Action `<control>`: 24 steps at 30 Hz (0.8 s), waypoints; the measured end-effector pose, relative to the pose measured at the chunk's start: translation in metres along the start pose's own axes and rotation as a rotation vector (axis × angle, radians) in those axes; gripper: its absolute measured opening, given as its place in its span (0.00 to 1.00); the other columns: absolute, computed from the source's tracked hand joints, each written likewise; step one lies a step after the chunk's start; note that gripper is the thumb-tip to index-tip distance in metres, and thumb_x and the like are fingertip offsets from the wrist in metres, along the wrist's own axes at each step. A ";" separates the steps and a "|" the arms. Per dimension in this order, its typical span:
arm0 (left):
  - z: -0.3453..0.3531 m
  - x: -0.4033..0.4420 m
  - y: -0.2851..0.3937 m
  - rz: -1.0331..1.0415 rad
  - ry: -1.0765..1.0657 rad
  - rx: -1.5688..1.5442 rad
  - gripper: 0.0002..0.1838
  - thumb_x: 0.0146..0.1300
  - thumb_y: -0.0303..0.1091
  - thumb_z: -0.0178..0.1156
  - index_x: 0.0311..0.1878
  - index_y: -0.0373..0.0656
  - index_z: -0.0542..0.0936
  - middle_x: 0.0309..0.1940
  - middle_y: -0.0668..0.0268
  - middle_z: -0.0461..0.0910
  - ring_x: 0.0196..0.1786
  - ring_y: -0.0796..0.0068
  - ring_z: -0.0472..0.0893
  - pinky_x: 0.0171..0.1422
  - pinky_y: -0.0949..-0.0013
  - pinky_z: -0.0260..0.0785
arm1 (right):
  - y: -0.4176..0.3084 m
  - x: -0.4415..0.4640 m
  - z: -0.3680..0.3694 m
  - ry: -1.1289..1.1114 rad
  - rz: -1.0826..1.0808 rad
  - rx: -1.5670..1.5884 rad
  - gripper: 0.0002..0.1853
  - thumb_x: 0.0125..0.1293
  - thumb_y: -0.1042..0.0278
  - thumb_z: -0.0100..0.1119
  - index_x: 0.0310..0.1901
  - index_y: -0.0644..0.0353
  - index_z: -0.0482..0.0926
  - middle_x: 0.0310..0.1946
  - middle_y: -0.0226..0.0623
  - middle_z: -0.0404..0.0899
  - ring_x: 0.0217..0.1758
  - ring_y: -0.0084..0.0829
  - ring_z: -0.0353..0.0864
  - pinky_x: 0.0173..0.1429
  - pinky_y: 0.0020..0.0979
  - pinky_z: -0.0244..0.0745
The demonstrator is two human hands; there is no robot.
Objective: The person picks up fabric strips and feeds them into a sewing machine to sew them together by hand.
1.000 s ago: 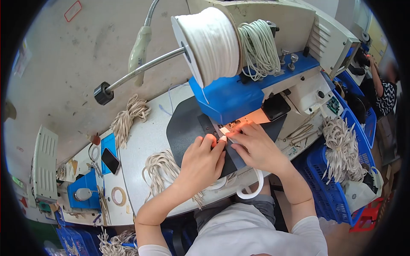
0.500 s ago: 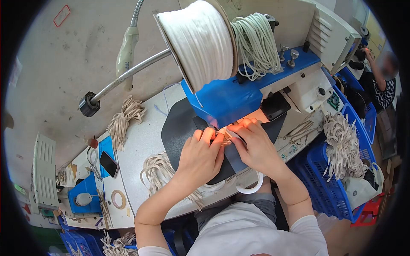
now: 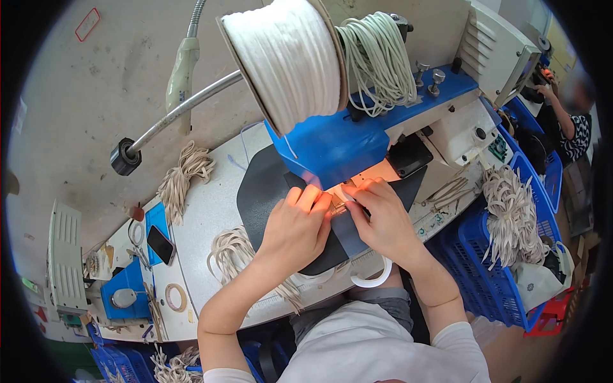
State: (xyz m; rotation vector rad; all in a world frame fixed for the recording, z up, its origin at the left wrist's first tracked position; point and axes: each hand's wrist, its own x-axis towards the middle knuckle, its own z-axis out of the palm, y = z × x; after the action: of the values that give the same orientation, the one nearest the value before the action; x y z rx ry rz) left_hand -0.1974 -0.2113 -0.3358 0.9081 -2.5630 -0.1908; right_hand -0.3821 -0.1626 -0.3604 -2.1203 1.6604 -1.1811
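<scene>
Under the blue machine head, both hands are close together in orange light. My left hand has its fingers bent at the lit work area; what its fingertips hold, if anything, is hidden. My right hand pinches the end of a white band at the lit metal plate. Below it, a white band loop hangs over the table edge. The dark plate lies beneath the left hand. A large spool of white cord stands above the machine, beside a hank of pale cord.
Bundles of pale strips lie on the white table and in a blue basket at right. A phone and tape roll sit at left. A lamp hangs above. Another person sits at far right.
My left hand has moved slightly left, away from the right hand. The right hand stays near the lit plate. The spool and machine have shifted left in the view.
</scene>
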 end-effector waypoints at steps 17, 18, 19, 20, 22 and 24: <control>0.001 0.001 0.000 0.017 -0.022 0.028 0.11 0.59 0.26 0.61 0.44 0.34 0.80 0.45 0.59 0.78 0.43 0.56 0.76 0.46 0.58 0.73 | 0.000 0.001 -0.002 0.006 -0.017 0.031 0.08 0.67 0.75 0.58 0.43 0.69 0.82 0.32 0.42 0.76 0.43 0.43 0.75 0.51 0.40 0.72; 0.001 0.001 0.000 0.019 -0.019 0.029 0.11 0.59 0.26 0.61 0.44 0.34 0.80 0.45 0.59 0.78 0.43 0.56 0.76 0.46 0.58 0.73 | 0.000 0.001 -0.001 0.005 -0.018 0.030 0.08 0.67 0.75 0.58 0.43 0.69 0.82 0.32 0.42 0.76 0.43 0.43 0.75 0.51 0.40 0.72; 0.001 0.001 0.000 0.021 -0.016 0.030 0.11 0.59 0.26 0.61 0.44 0.34 0.80 0.45 0.59 0.78 0.43 0.56 0.76 0.46 0.58 0.73 | 0.001 0.001 -0.001 0.005 -0.019 0.030 0.08 0.67 0.75 0.58 0.43 0.69 0.82 0.32 0.42 0.76 0.43 0.43 0.75 0.51 0.40 0.72; 0.001 0.001 0.000 0.024 -0.012 0.032 0.11 0.58 0.26 0.61 0.44 0.34 0.80 0.44 0.59 0.78 0.43 0.56 0.77 0.46 0.58 0.73 | 0.001 0.000 -0.001 0.004 -0.018 0.028 0.08 0.67 0.75 0.58 0.43 0.69 0.82 0.33 0.42 0.76 0.43 0.43 0.75 0.51 0.40 0.72; 0.001 0.001 0.000 0.021 -0.017 0.031 0.11 0.58 0.26 0.61 0.44 0.34 0.80 0.45 0.59 0.78 0.43 0.56 0.77 0.46 0.58 0.73 | 0.001 0.000 0.000 0.002 -0.015 0.023 0.08 0.66 0.75 0.59 0.44 0.69 0.82 0.33 0.42 0.76 0.43 0.43 0.75 0.52 0.40 0.72; 0.001 0.001 0.000 0.020 -0.021 0.029 0.11 0.58 0.26 0.62 0.44 0.34 0.80 0.45 0.59 0.78 0.43 0.56 0.77 0.45 0.58 0.73 | 0.001 0.000 -0.001 0.007 -0.024 0.026 0.08 0.66 0.75 0.59 0.44 0.68 0.82 0.33 0.41 0.77 0.43 0.43 0.75 0.52 0.40 0.73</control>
State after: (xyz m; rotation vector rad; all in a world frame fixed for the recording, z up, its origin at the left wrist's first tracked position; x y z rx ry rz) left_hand -0.1981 -0.2121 -0.3361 0.8947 -2.6002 -0.1582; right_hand -0.3830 -0.1632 -0.3603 -2.1281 1.6176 -1.2115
